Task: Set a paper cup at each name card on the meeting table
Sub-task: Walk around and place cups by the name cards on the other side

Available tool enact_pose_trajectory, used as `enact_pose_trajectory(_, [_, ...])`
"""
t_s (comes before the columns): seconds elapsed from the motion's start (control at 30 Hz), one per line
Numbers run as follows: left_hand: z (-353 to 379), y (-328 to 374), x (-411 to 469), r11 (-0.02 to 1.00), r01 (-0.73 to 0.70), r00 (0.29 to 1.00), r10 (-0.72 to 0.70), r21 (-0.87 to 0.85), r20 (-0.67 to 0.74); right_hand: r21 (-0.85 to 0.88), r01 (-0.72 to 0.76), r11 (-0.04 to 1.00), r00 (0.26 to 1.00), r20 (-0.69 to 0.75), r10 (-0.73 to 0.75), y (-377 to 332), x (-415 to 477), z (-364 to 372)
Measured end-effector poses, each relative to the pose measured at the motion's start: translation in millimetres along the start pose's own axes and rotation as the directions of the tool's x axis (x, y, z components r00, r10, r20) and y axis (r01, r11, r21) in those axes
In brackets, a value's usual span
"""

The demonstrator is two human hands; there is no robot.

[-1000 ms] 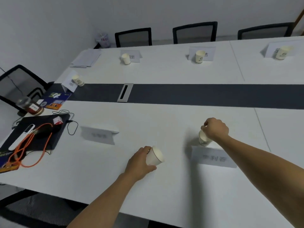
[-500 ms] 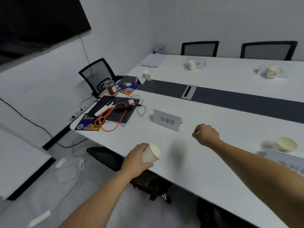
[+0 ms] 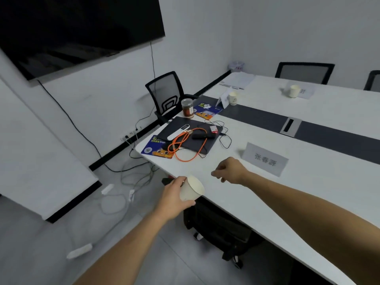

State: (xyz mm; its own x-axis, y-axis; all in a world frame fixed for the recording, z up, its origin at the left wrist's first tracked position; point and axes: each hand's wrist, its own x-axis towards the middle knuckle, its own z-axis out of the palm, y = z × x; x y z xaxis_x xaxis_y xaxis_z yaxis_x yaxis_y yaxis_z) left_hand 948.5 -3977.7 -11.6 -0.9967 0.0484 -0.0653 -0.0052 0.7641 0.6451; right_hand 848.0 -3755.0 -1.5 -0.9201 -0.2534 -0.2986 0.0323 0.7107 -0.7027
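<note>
My left hand (image 3: 173, 195) grips a white paper cup (image 3: 191, 190), tilted, just off the near edge of the white meeting table (image 3: 257, 202). Over the table, left of a grey name card (image 3: 265, 159), my right hand (image 3: 231, 170) hangs with curled fingers and holds nothing. No cup stands beside this card. Farther off, a second cup (image 3: 233, 98) stands by a folded name card (image 3: 224, 99) at the table's end. A third cup (image 3: 294, 91) stands by a card (image 3: 304, 91) on the far side.
A dark laptop (image 3: 185, 132) with an orange cable (image 3: 185, 148), a white remote, leaflets and a jar (image 3: 187, 107) crowd the table's left corner. Black chairs stand at the table's end (image 3: 164, 95), on the far side (image 3: 304, 72) and under the near edge (image 3: 216, 225). Cables lie on the floor.
My right hand let go of a cup at the right-hand card, which has left the view. My view swung left, and both hands now sit near the left card.
</note>
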Motion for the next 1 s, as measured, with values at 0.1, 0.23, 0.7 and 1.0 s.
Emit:
enact_pose_trajectory(0.1, [-6, -7, 31, 1.000, -0.011, 1.000, 0.011, -0.006, 0.020, 0.102, -0.007, 0.995, 0.994, 0.112, -0.004, -16, 26, 6])
enact_pose_trajectory(0.23, [-8, -8, 82, 1.000, -0.026, 0.999, 0.026, 0.006, 0.038, 0.170, -0.037, 0.985, 0.979, 0.203, 0.002, -19, 64, 4])
enact_pose_trajectory(0.7, [37, 13, 259, 0.972, -0.197, 0.941, 0.151, 0.127, 0.302, 0.271, -0.285, 0.919, 0.954, -0.015, 0.300, 49, 153, -95])
enact_pose_trajectory(1.0, [97, 8, 339, 0.888, -0.387, 0.831, 0.217, 0.250, 0.513, 0.490, -0.468, 0.735, 0.659, -0.361, 0.660, 135, 162, -160])
